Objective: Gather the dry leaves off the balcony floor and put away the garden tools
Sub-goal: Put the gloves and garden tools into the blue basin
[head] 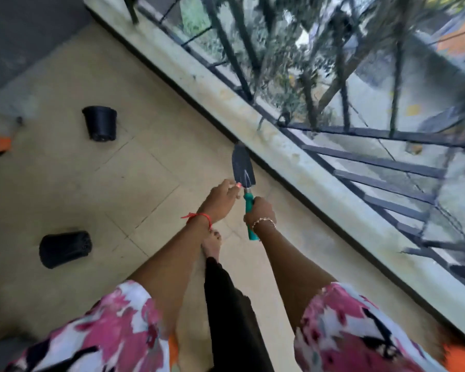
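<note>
My right hand (259,213) grips the green handle of the trowel (242,165), fingers curled round it. The blade points away toward the concrete ledge (293,159) under the black railing (373,162), its tip close to the ledge's near edge. My left hand (220,200) has its fingertips at the blade's base; I cannot tell whether they pinch or only touch. On the floor (151,167) to the left, a black pot (100,123) and a second pot (65,248) lie well apart, with open tile between them and the trowel.
</note>
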A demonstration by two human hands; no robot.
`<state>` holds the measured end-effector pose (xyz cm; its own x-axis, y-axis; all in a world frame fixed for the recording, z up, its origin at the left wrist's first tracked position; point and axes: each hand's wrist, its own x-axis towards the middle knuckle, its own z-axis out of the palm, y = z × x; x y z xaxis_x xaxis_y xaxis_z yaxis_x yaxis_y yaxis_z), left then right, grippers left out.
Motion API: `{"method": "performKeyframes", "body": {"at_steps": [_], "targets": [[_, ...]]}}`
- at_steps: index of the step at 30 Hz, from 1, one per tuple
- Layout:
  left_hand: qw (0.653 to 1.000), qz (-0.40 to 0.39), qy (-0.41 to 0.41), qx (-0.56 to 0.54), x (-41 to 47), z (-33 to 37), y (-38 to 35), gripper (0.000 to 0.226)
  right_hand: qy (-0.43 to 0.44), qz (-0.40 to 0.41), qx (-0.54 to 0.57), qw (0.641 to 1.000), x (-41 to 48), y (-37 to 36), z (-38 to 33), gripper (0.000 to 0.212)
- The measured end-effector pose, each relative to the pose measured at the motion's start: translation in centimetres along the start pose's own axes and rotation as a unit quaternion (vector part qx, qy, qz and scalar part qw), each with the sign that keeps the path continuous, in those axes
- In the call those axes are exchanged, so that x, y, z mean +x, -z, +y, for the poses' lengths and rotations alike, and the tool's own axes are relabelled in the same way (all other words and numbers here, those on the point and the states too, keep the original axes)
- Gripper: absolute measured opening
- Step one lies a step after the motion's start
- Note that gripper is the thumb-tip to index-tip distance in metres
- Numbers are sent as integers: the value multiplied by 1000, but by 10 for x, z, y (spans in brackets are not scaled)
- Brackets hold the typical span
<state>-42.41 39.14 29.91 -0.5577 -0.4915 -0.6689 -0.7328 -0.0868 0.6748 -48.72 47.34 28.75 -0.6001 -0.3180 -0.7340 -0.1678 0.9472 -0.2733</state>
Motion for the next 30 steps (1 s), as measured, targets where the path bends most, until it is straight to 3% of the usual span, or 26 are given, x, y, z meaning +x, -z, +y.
{"method": "performKeyframes", "body": {"at_steps": [5, 15, 20, 24, 27, 30], "targets": [[996, -80, 1, -31, -89, 6, -120, 32, -28, 48, 45, 997, -88, 35, 145, 32], [939, -279, -84, 184, -235, -23, -426, 23, -218, 108, 70, 967, -210, 45, 518, 36], [923, -288, -118, 225, -278, -19, -572, 26, -306, 141, 126, 933, -246, 51, 702, 34], [902, -290, -141, 289, -301, -27, -706, 21, -357, 186, 138, 905, -277, 64, 839, 45], [885, -309, -146, 316, -313, -31, -798, 20, -381, 212, 149, 888, -295, 63, 925, 55], [871, -331, -164, 323, -324, -26, -872, 16, -387, 195, 171, 885, -297, 60, 992, 52]]}}
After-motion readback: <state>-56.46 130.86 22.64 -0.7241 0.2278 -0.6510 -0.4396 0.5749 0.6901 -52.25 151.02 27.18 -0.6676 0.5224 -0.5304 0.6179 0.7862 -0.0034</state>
